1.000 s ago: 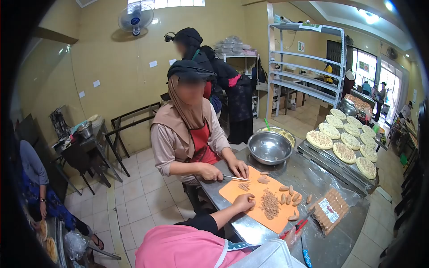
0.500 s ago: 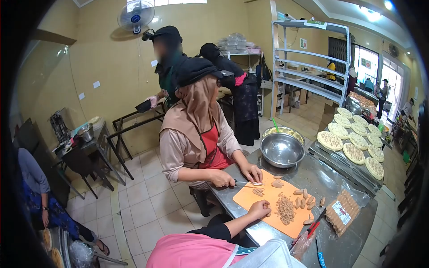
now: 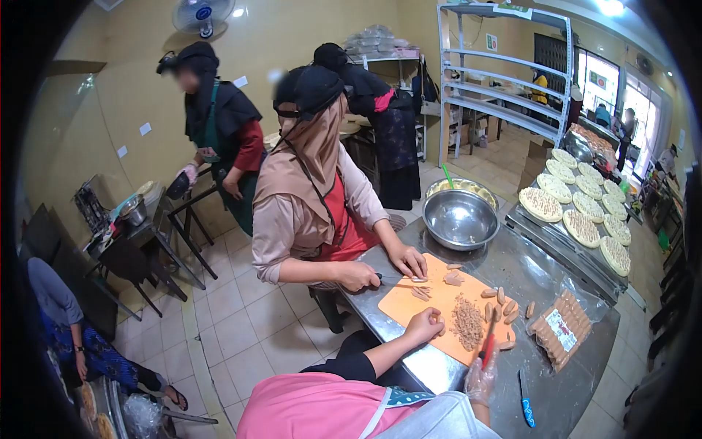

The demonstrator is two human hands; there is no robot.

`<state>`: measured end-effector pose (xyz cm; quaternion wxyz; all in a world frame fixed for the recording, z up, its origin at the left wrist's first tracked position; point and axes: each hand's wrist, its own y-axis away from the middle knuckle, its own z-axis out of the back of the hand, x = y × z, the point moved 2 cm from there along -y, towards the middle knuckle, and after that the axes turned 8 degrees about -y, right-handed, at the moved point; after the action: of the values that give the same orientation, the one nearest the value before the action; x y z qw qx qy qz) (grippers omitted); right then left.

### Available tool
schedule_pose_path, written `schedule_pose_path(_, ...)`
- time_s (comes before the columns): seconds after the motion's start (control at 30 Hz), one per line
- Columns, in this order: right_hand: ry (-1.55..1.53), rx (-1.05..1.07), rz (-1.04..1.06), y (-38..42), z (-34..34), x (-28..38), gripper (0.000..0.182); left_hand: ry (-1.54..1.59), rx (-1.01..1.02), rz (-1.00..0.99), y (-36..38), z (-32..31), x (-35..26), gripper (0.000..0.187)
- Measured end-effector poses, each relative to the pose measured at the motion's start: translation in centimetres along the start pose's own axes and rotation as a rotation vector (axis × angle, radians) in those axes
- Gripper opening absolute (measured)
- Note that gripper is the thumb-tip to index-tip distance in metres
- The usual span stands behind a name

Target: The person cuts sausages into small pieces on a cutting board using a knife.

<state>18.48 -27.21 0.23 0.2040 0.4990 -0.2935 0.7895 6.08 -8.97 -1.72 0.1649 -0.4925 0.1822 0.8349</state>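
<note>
Steel table (image 3: 537, 289) fills the right side, its near edge running toward the tiled floor. Right hand (image 3: 480, 378), gloved, is closed on a red-handled knife (image 3: 488, 339) over the orange cutting board (image 3: 409, 306) edge. Left hand (image 3: 427, 323) rests curled on the board's near edge, beside the chopped pile (image 3: 463, 323). Sausage pack (image 3: 561, 329) lies just right of the board. Opposite, a co-worker (image 3: 314, 197) slices. Steel bowl (image 3: 461, 218) sits beyond; bare tabletop between it and the board.

Bright, even ceiling light with glare on the steel table (image 3: 526, 278); fisheye bending and black vignette at edges.
</note>
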Motion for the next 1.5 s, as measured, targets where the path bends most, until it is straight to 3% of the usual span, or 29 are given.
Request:
schedule_pose_path(0.03,0.076,0.091,-0.118,-0.1,0.0,2.2,0.063,0.029,0.003,0.014,-0.1,0.0,0.0,0.037)
schedule_pose_path(0.1,0.177,0.269,-0.101,-0.7,-0.5,2.6,0.064,0.059,0.023,0.043,0.0,-0.1,-0.1,0.037)
schedule_pose_path(0.17,0.365,0.352,-0.11,-0.7,-1.1,2.8,0.064,0.026,-0.014,0.033,0.1,0.0,-0.5,0.037)
schedule_pose_path(0.33,0.442,0.514,-0.205,-0.9,-1.9,4.2,0.066,0.065,0.002,0.069,0.2,-0.5,-0.4,0.036)
schedule_pose_path(0.5,0.446,0.488,-0.191,-0.3,-2.3,2.6,0.066,0.296,0.034,0.088,0.2,-0.8,-0.4,0.039)
schedule_pose_path(0.63,0.425,0.515,-0.202,-0.3,-2.8,2.9,0.062,0.281,0.096,0.134,0.3,-0.3,-1.0,0.041)
schedule_pose_path(1.3,0.479,0.713,-0.329,-3.1,-2.3,4.5,0.056,0.216,0.023,0.141,0.3,-0.7,-0.1,0.034)
schedule_pose_path(1.4,0.406,0.702,-0.257,-4.5,-2.4,5.9,0.055,0.194,0.017,0.13,0.3,-0.7,0.0,0.032)
schedule_pose_path(1.5,0.472,0.742,-0.346,-5.2,-2.6,7.0,0.052,0.196,0.015,0.121,0.4,-0.7,-0.1,0.03)
